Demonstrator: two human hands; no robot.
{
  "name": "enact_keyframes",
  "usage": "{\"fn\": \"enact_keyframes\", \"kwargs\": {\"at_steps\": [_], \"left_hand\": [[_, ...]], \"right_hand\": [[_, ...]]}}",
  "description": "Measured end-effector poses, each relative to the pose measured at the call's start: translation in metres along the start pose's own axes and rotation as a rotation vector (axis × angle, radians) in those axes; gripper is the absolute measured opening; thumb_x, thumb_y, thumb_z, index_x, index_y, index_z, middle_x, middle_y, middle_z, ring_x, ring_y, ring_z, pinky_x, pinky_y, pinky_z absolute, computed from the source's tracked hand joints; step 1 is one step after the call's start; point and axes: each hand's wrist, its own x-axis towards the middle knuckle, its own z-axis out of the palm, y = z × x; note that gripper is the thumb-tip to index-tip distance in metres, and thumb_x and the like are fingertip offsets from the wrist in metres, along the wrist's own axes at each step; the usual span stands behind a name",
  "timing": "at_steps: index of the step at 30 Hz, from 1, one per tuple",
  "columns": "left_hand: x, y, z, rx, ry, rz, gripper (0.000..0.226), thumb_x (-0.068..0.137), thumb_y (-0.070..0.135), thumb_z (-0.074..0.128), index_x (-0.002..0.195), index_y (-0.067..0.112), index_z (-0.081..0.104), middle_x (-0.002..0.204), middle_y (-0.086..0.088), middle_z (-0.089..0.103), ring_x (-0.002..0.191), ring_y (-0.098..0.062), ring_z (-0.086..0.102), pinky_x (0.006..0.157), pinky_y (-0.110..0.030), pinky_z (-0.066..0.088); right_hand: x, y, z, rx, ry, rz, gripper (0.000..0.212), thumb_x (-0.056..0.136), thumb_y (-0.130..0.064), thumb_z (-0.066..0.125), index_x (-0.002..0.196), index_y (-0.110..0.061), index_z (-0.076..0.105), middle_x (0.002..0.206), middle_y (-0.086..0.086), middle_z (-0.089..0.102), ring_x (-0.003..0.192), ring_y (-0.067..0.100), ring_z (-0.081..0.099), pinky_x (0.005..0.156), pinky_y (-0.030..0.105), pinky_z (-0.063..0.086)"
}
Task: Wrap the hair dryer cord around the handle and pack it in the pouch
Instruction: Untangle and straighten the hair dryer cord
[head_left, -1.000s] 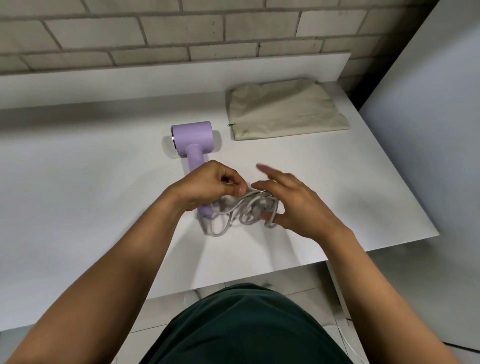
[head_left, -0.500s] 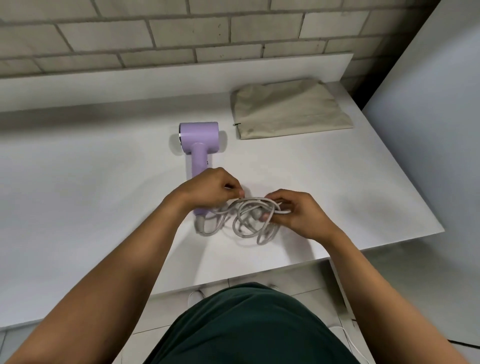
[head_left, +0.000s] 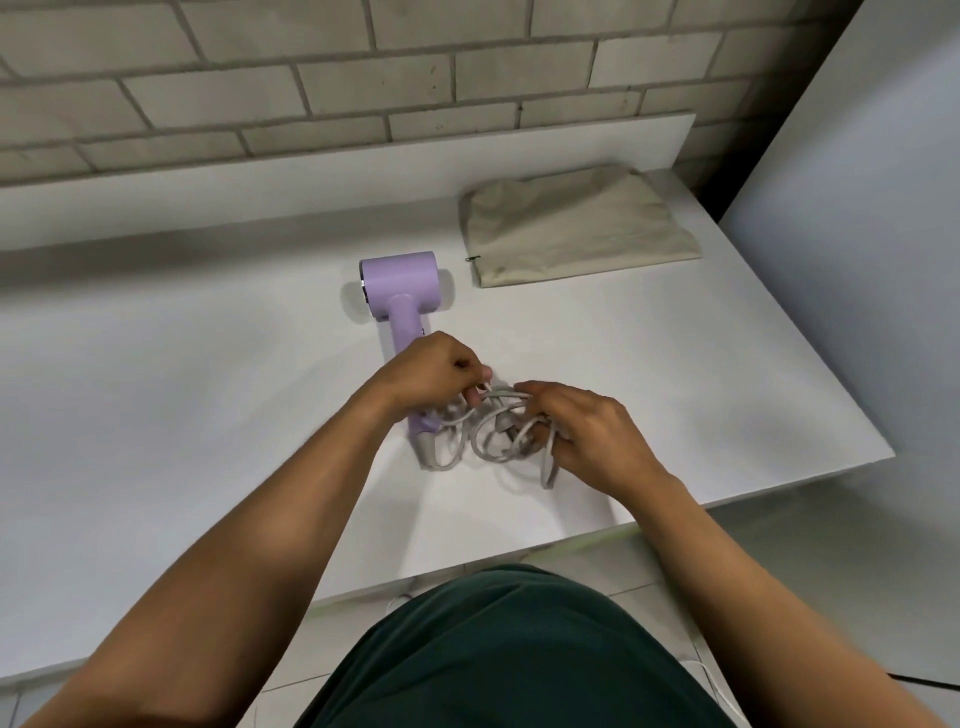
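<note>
A lilac hair dryer (head_left: 400, 283) lies flat on the white table (head_left: 156, 389), head away from me, handle pointing toward me. Its grey cord (head_left: 488, 434) sits in a loose tangle of loops at the handle's lower end. My left hand (head_left: 434, 376) covers the lower handle and pinches a strand of cord. My right hand (head_left: 587, 431) is closed on the loops from the right. A beige fabric pouch (head_left: 576, 228) lies flat at the back right, its zipper pull at its left edge.
A brick wall (head_left: 363, 78) and a low white ledge run along the table's far side. A pale grey panel (head_left: 857, 260) stands to the right of the table. The table's front edge is near my body.
My right hand went from fingers spread over the cord to closed on the loops. My left hand kept its pinch near the handle's end. The cord bundle shifted slightly.
</note>
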Motion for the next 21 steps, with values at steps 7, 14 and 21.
{"fn": "enact_keyframes", "kwargs": {"at_steps": [7,14,21], "left_hand": [[-0.008,-0.011,-0.001,-0.374,-0.118,-0.037,0.013,0.099,0.025,0.068,0.099,0.015,0.075,0.075,-0.002,0.07,0.06,-0.017,0.049,0.055,-0.031,0.04],[-0.013,-0.009,-0.004,-0.258,-0.04,0.003,0.014,0.098,0.03,0.067,0.093,0.025,0.079,0.077,0.001,0.071,0.07,-0.025,0.05,0.062,-0.041,0.042],[-0.022,-0.001,0.001,-0.781,0.208,-0.129,0.019,0.105,0.02,0.058,0.094,0.011,0.071,0.078,-0.002,0.07,0.051,-0.008,0.041,0.043,-0.02,0.03]], "right_hand": [[0.002,-0.011,-0.013,0.545,0.142,0.462,0.037,0.089,0.006,0.064,0.093,-0.031,0.062,0.096,-0.012,0.075,0.084,0.015,0.072,0.074,0.027,0.057],[0.004,-0.008,-0.005,0.512,-0.043,0.421,0.04,0.095,-0.018,0.064,0.134,-0.026,0.065,0.107,-0.006,0.061,0.094,0.011,0.063,0.086,0.019,0.047],[0.004,-0.001,-0.003,0.351,-0.13,0.326,0.05,0.079,-0.033,0.088,0.126,-0.028,0.071,0.106,-0.011,0.064,0.091,0.006,0.065,0.081,0.025,0.052]]}}
